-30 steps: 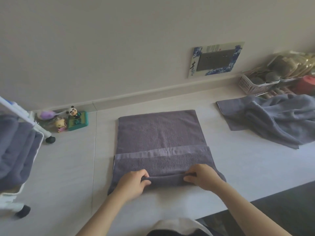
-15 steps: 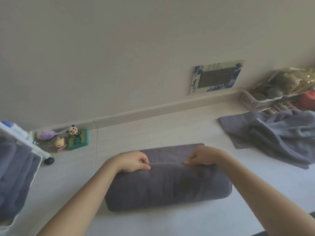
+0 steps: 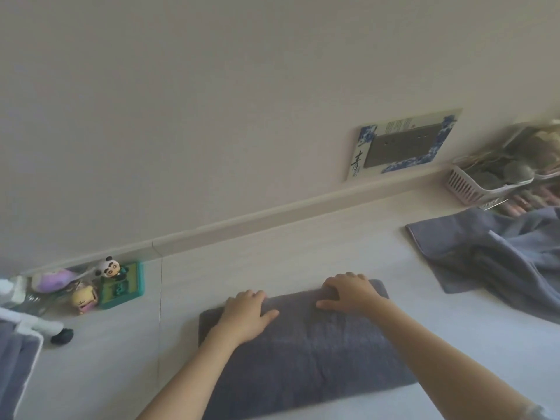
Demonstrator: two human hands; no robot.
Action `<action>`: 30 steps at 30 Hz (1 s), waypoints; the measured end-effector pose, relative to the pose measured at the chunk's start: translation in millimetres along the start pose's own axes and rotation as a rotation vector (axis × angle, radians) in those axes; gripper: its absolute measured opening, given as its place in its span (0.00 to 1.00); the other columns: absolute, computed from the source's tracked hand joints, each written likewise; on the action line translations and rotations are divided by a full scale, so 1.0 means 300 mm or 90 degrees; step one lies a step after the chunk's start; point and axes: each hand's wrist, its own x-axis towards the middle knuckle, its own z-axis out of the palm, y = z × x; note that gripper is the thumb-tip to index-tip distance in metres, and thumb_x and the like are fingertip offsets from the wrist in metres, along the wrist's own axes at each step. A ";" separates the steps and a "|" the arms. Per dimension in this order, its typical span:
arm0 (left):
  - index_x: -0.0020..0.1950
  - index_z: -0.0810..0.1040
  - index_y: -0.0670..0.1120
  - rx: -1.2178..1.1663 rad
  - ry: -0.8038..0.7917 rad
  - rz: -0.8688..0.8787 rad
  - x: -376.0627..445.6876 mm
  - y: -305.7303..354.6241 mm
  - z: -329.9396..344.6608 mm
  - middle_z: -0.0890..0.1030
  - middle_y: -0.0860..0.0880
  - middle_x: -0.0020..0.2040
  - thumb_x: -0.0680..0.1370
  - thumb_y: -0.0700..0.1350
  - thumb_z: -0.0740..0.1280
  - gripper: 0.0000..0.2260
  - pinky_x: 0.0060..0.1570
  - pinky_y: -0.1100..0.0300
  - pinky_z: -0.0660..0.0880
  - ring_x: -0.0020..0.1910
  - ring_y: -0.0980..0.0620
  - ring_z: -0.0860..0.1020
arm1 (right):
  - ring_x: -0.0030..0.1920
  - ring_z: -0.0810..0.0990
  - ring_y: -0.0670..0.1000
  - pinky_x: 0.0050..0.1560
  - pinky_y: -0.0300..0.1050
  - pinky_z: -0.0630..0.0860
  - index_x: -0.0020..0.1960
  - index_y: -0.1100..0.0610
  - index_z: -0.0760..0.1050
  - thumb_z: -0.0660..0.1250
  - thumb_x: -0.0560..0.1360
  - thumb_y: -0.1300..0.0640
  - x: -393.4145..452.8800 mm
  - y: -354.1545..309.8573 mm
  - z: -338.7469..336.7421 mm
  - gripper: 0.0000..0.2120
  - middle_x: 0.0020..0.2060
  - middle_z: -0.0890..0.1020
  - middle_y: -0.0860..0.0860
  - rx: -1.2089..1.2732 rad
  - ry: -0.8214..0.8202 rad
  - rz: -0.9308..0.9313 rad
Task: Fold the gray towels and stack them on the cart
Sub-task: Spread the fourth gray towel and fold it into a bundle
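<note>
A folded gray towel (image 3: 303,362) lies on the pale surface in front of me. My left hand (image 3: 247,315) rests palm down on its far left part, fingers reaching over the far edge. My right hand (image 3: 348,294) presses flat on its far right corner, fingers spread. A second gray towel (image 3: 497,256) lies rumpled and unfolded at the right. At the left edge, the white cart (image 3: 28,328) holds gray towels (image 3: 12,368) in its frame.
Small toy figures (image 3: 109,268) and a green box (image 3: 124,286) stand by the wall at the left. A white basket (image 3: 475,186) of items sits at the far right. A blue-and-white card (image 3: 403,145) leans against the wall.
Both hands carried the near edge of the towel away from me, folding it over. They then let go of the pinched edge and now lie flat at the far edge. The view tilted up.
</note>
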 end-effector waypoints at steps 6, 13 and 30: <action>0.57 0.79 0.45 -0.006 0.317 0.046 -0.049 0.059 0.120 0.79 0.44 0.54 0.76 0.55 0.54 0.22 0.60 0.44 0.72 0.54 0.42 0.79 | 0.62 0.74 0.57 0.68 0.52 0.53 0.61 0.52 0.76 0.55 0.74 0.45 -0.048 -0.084 0.117 0.21 0.60 0.77 0.51 -0.034 0.283 -0.003; 0.75 0.63 0.49 0.008 0.256 0.036 -0.127 0.102 0.266 0.63 0.44 0.75 0.75 0.60 0.56 0.30 0.70 0.40 0.52 0.74 0.44 0.57 | 0.73 0.61 0.54 0.71 0.53 0.51 0.73 0.46 0.62 0.47 0.79 0.39 -0.149 -0.130 0.308 0.25 0.72 0.63 0.48 0.004 0.293 -0.010; 0.72 0.69 0.45 -0.241 0.319 -0.155 -0.233 -0.117 0.224 0.59 0.41 0.76 0.77 0.50 0.62 0.23 0.68 0.47 0.64 0.72 0.41 0.63 | 0.76 0.50 0.48 0.75 0.45 0.46 0.74 0.52 0.59 0.58 0.79 0.52 -0.209 -0.045 0.198 0.24 0.75 0.57 0.48 0.320 0.319 0.132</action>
